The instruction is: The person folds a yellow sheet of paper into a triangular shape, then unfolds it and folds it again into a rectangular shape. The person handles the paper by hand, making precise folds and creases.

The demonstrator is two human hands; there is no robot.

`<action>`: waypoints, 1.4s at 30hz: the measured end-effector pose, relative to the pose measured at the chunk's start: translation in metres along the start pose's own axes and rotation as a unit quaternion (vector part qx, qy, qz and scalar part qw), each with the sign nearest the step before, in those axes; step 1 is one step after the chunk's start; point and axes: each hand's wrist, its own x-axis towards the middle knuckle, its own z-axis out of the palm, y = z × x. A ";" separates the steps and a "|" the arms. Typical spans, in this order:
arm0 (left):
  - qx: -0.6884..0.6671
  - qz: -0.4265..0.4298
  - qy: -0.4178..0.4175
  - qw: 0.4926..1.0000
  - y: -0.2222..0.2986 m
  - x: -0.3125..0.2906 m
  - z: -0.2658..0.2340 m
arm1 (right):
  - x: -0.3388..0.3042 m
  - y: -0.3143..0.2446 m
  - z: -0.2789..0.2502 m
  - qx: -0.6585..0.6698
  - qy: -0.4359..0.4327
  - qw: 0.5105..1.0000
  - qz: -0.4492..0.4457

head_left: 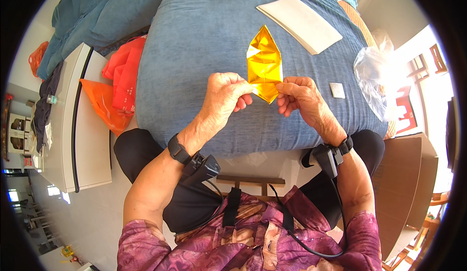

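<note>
Gold foil piece (264, 64) pinched at both near corners

The foil is in front of the person, over the near half of the blue-covered bed (189, 76), its long axis running near to far with a pointed tip at each end. Whether it rests on the cloth or hangs just above it, I cannot tell.

The left hand (225, 95) is narrowed to a pinch, thumb and fingertips on the foil's left edge close to the near tip. The right hand (301, 98) grips the right edge opposite in the same way, so the near tip lies between them.

Judging by the wrinkles across the sheet, it looks thin and quick to take a mark. A light, level grip with equal pull on both sides should suit it: pulling harder on one side could skew the points or tear a corner. Pressing with the pads rather than the nails would likely leave cleaner creases.

The pale flat stack (300, 24) lies at the far right and the small whitish square (336, 90) to the right of the right hand, both apart from the foil.
</note>
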 end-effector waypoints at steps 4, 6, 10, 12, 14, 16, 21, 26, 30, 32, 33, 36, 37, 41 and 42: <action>-0.004 0.000 0.004 1.000 -0.001 0.000 0.000 | 0.002 0.004 0.001 0.004 0.002 1.000 0.000; 0.005 -0.004 0.010 1.000 -0.001 0.000 0.001 | 0.002 0.004 0.002 -0.002 0.003 1.000 0.000; 0.010 -0.005 0.020 1.000 -0.001 -0.001 0.001 | 0.001 0.002 0.004 -0.010 0.004 1.000 0.002; 0.015 -0.006 0.019 1.000 -0.001 -0.001 0.001 | 0.000 0.001 0.005 -0.014 0.005 1.000 0.001; 0.020 -0.005 0.017 1.000 -0.002 -0.001 0.002 | -0.001 0.000 0.005 -0.021 0.005 1.000 -0.005; 0.025 -0.005 0.018 1.000 -0.002 -0.001 0.002 | 0.000 0.000 0.006 -0.030 0.008 1.000 -0.003; 0.027 -0.003 0.016 0.999 -0.002 -0.001 0.002 | 0.000 0.001 0.007 -0.051 0.018 0.999 -0.003; 0.031 0.002 0.015 0.999 -0.002 -0.002 0.002 | -0.001 0.001 0.006 -0.029 0.019 0.999 -0.001; 0.015 0.002 0.006 1.000 -0.003 -0.003 0.002 | -0.001 0.004 0.005 -0.021 0.022 1.000 -0.003; 0.010 -0.001 0.004 1.000 -0.003 -0.002 0.002 | 0.002 0.006 0.004 -0.021 0.019 1.000 -0.007; 0.012 -0.003 0.005 1.000 -0.003 -0.002 0.002 | 0.002 0.006 0.004 -0.018 0.016 1.000 -0.006; 0.027 0.009 -0.008 1.000 -0.002 -0.001 0.001 | 0.003 0.007 0.002 -0.016 0.009 1.000 -0.006; 0.037 0.007 -0.012 0.999 -0.001 0.000 0.000 | 0.004 0.006 0.001 -0.019 0.008 1.000 -0.007; 0.033 0.027 -0.013 0.999 0.002 0.000 0.001 | 0.005 0.004 -0.004 -0.007 -0.001 1.000 -0.015; 0.020 0.032 -0.009 0.999 0.003 0.000 -0.001 | 0.005 0.003 -0.006 0.002 -0.006 1.000 -0.018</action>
